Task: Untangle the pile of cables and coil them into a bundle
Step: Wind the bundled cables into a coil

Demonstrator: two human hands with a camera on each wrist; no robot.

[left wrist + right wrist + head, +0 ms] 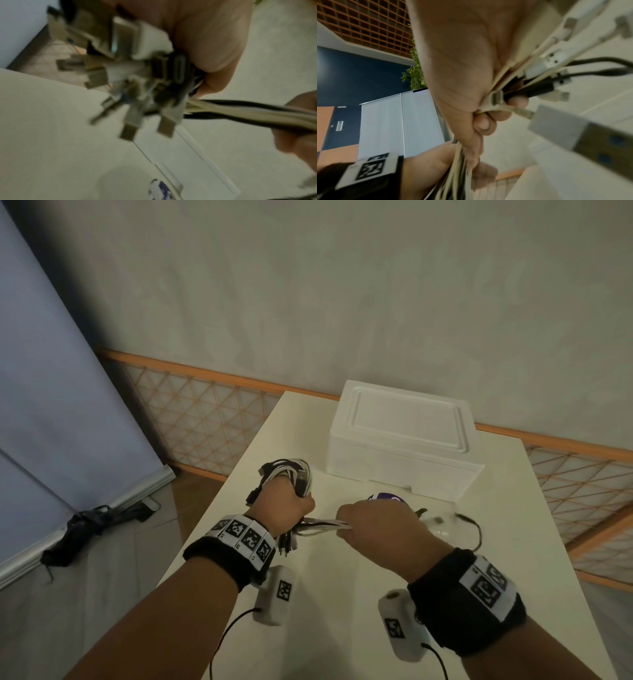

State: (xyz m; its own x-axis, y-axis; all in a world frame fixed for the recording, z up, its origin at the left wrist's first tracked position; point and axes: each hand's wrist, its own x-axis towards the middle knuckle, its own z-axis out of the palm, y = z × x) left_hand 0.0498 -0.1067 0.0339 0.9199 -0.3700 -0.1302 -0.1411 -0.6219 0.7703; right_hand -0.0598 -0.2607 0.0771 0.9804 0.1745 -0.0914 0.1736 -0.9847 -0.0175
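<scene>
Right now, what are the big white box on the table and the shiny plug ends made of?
The big white lidded box looks like foam, probably polystyrene: matte, thick-walled, softly moulded edges. The flat grey plug ends on the black and white cables look like bare metal with a dull sheen, though that view is blurred.

My arms are bare. On each wrist I wear a wide black band. The left band (228,556), low in the middle of the frame, has a row of white squares with black blocky patterns. The right band (469,599), lower right, has white squares like that too. A small white box (275,594) with a thin black wire hangs under each wrist.
</scene>
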